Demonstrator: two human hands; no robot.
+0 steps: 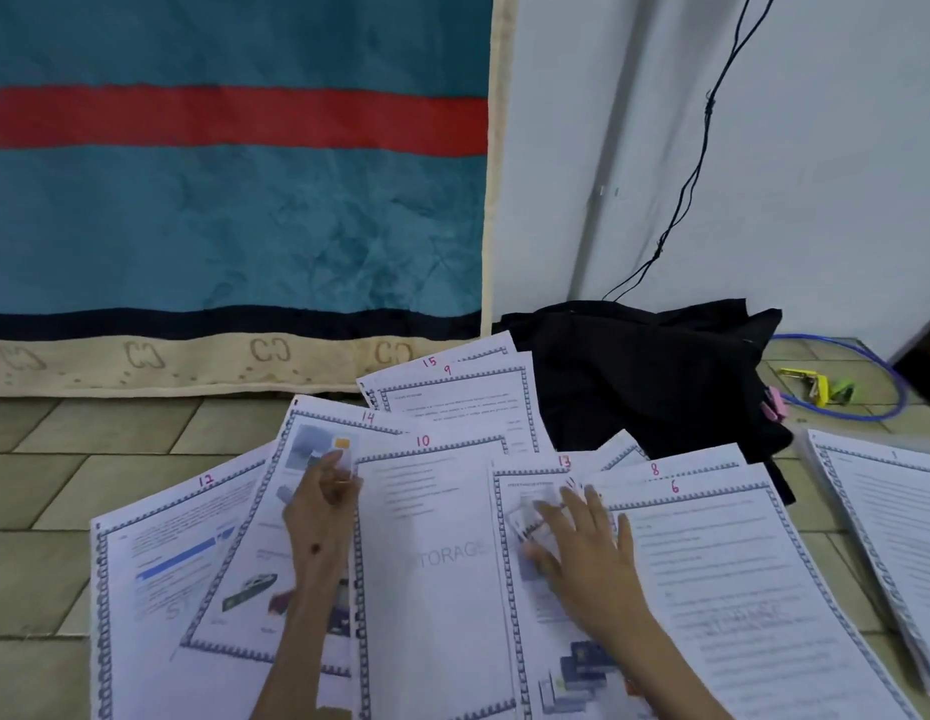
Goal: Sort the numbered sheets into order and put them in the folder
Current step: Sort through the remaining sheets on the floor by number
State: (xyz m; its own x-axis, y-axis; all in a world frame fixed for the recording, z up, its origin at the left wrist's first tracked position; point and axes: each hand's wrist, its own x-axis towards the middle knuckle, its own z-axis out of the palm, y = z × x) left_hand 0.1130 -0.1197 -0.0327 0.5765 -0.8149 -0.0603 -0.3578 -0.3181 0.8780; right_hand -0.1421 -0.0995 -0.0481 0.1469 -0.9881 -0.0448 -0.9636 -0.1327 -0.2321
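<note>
Several printed sheets with pink handwritten numbers lie fanned out on the tiled floor: sheet 12 (pixel 161 553) at the left, then sheet 14 (pixel 265 537), sheet 10 (pixel 431 553), sheet 13 (pixel 514 491), sheet 8 (pixel 681 467) and sheet 6 (pixel 738 563); sheets 15 and 9 (pixel 452 402) lie farther back. A separate stack topped by sheet 1 (pixel 889 511) sits at the right. My left hand (pixel 322 517) pinches the left edge of sheet 10 over sheet 14. My right hand (pixel 582 548) rests flat with spread fingers on sheet 13. No folder is clearly visible.
A teal blanket with a red stripe (pixel 234 174) hangs at the back. A black cloth heap (pixel 650 371) lies behind the sheets. A blue cable loop (pixel 842 407) and yellow-green clips (pixel 811 387) lie at the far right by the white wall.
</note>
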